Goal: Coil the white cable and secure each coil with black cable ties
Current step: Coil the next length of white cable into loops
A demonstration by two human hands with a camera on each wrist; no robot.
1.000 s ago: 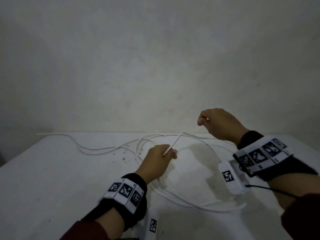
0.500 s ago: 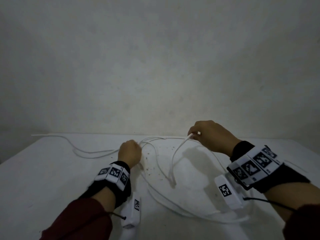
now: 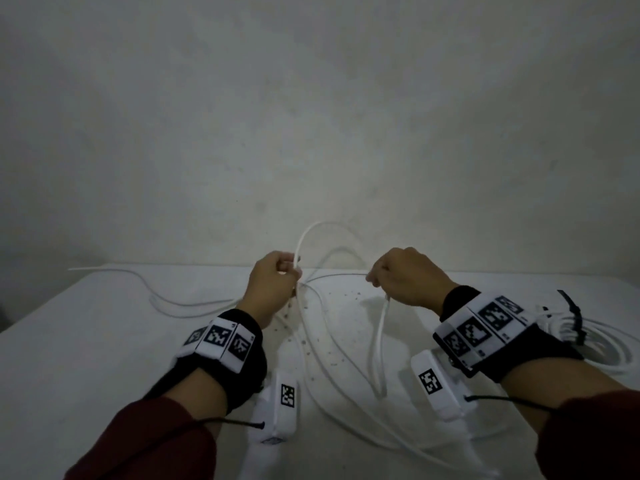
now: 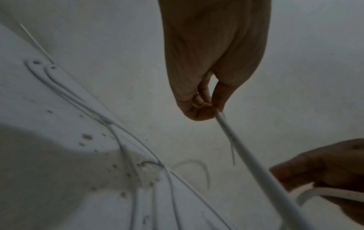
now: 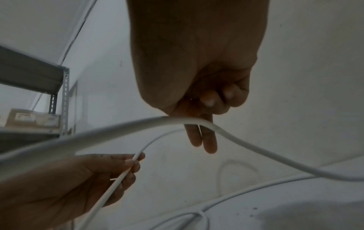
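Note:
The white cable [image 3: 313,228] arcs up between my two hands above the white table [image 3: 86,341]. My left hand [image 3: 292,271] pinches one strand of it; in the left wrist view the cable [image 4: 246,149] leaves my left hand [image 4: 213,111] toward the camera. My right hand [image 3: 375,278] grips the cable's other side, and a narrow loop [image 3: 379,358] hangs from it down to the table. In the right wrist view the cable [image 5: 118,129] crosses under my right hand [image 5: 199,123], with my left hand [image 5: 135,160] at lower left. More strands trail loosely over the table.
A wound white coil [image 3: 606,348] bound by a black tie [image 3: 573,308] lies at the table's right, behind my right wrist. A loose cable end [image 3: 156,296] runs to the far left edge. A plain wall stands behind the table. A metal shelf [image 5: 65,96] holds a cardboard box [image 5: 25,118].
My left hand lifted off the table with a strand in it and moved right. The right hand shifted left toward it. The cable now arches above both hands.

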